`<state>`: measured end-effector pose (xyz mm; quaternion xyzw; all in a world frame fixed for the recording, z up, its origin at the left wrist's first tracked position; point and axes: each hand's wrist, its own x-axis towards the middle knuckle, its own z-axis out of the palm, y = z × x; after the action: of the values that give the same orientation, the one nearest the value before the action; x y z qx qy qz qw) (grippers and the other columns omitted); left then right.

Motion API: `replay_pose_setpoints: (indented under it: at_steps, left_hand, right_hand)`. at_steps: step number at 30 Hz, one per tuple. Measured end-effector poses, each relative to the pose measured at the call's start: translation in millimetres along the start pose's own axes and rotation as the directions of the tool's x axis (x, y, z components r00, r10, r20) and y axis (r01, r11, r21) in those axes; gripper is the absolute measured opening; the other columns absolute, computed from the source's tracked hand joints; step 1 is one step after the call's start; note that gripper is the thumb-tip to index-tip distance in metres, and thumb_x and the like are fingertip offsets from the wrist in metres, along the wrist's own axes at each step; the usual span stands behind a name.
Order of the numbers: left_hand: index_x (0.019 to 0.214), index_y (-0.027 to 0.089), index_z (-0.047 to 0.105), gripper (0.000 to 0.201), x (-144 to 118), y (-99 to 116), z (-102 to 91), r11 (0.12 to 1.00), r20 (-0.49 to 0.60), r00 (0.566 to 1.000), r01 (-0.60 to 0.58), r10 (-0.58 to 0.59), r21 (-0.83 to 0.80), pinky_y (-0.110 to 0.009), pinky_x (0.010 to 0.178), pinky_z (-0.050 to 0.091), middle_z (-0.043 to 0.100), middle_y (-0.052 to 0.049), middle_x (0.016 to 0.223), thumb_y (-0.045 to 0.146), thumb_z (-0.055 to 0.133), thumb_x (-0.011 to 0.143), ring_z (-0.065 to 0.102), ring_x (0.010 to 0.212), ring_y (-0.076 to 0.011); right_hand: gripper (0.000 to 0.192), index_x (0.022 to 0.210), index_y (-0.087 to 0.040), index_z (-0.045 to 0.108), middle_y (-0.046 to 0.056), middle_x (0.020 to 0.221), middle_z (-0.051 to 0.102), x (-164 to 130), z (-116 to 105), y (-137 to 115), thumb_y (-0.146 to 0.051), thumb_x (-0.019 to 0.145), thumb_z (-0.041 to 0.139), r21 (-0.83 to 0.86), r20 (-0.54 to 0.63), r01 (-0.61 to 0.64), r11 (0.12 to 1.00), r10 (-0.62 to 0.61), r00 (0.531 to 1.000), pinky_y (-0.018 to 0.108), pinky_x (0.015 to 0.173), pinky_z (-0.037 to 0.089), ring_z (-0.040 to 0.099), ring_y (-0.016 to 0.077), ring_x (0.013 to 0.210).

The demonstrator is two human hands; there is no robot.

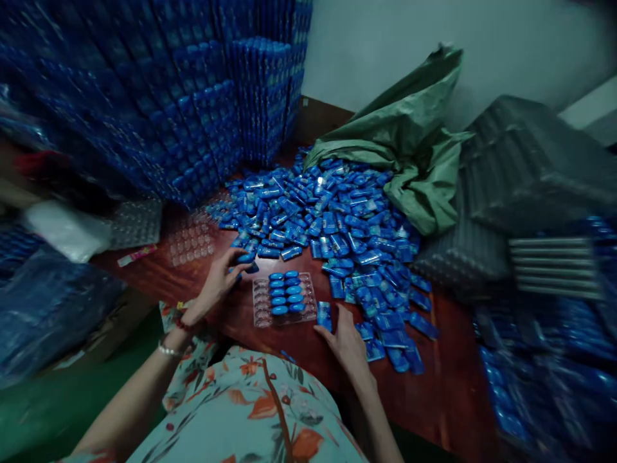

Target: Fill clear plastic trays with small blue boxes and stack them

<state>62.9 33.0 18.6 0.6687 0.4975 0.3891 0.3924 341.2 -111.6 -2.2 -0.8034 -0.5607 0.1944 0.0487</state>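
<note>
A clear plastic tray [263, 307] lies on the dark red wooden table [443, 399] right in front of me, with several small blue packets [284, 292] seated in its right-hand pockets. My left hand [219, 280] sits just left of the tray, fingers closed on a blue packet [245, 265] at the edge of the heap. My right hand [344, 341] rests on the table at the tray's right corner, its fingers touching a blue packet [324, 315] lying there.
A big loose heap of blue packets [337, 212] spills from a green sack [409, 135]. Tall stacks of filled trays [183, 96] rise at the back left. Empty clear trays [190, 238] lie to the left, grey tray stacks [530, 186] to the right.
</note>
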Motion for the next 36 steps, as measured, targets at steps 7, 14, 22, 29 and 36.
replay_pose_setpoints:
  at_steps: [7, 14, 22, 29, 36]
  left_hand:
    - [0.09, 0.017, 0.053, 0.036, -46.1, -7.7, 28.6, 0.92, -0.261, 0.897, 0.29, -0.358, -0.263, -0.028, 0.076, 0.05, 0.062, -0.002, 0.085, 0.043, 0.065, 0.069, 0.06, 0.08, -0.0149]
    - [0.098, 0.018, 0.055, 0.026, -37.0, -12.8, 33.9, 0.978, -0.23, 0.951, 0.19, -0.204, -0.081, -0.03, 0.081, 0.049, 0.063, -0.004, 0.091, 0.035, 0.059, 0.078, 0.06, 0.086, -0.0165]
    - [0.113, 0.02, 0.057, 0.043, -27.5, -16.9, 16.2, 0.906, 0.302, 0.951, -0.189, 0.072, 0.378, -0.031, 0.082, 0.046, 0.058, -0.009, 0.105, 0.006, 0.034, 0.08, 0.055, 0.094, -0.0186]
    - [0.106, 0.019, 0.057, 0.04, -19.2, -1.4, 12.1, 0.807, 0.439, 0.896, -0.306, 0.065, 0.504, -0.028, 0.072, 0.044, 0.055, -0.006, 0.09, 0.002, 0.034, 0.078, 0.051, 0.081, -0.0173]
    - [0.099, 0.017, 0.054, 0.034, -14.2, 5.3, 12.7, 0.736, 0.457, 0.883, -0.38, 0.109, 0.56, -0.027, 0.068, 0.04, 0.054, -0.005, 0.088, -0.001, 0.036, 0.076, 0.048, 0.078, -0.0164]
  right_hand:
    - [0.026, 0.1, -0.017, 0.052, 0.012, 0.092, 0.064, -1.7, 8.9, -2.4, -0.036, 0.087, 0.04, 0.021, -0.044, -0.035, 0.999, 0.036, 0.998, 0.031, 0.066, 0.045, 0.064, 0.0243, 0.081]
    - [0.036, 0.09, -0.019, 0.057, 0.004, 0.063, 0.062, 7.5, -10.6, 9.9, -0.051, 0.083, 0.042, 0.395, -0.094, -0.036, 0.918, 0.08, 0.992, 0.028, 0.056, 0.043, 0.059, 0.0192, 0.058]
    - [0.062, 0.121, -0.016, 0.053, -0.006, 0.054, 0.054, 19.1, -5.4, 0.6, -0.054, 0.073, 0.059, 0.825, 0.082, -0.171, 0.539, 0.185, 0.979, 0.023, 0.04, 0.039, 0.049, 0.011, 0.041]
    - [0.052, 0.1, -0.019, 0.053, -0.003, 0.064, 0.063, 24.5, -22.1, -0.2, -0.044, 0.061, 0.076, 0.934, 0.089, -0.129, 0.333, 0.133, 0.987, 0.024, 0.046, 0.048, 0.064, 0.0155, 0.053]
    - [0.033, 0.108, -0.019, 0.051, -0.005, 0.057, 0.06, 58.9, -1.2, -34.7, -0.043, 0.085, 0.049, 0.837, -0.114, 0.091, 0.539, 0.009, 0.993, 0.021, 0.041, 0.042, 0.055, 0.0116, 0.041]
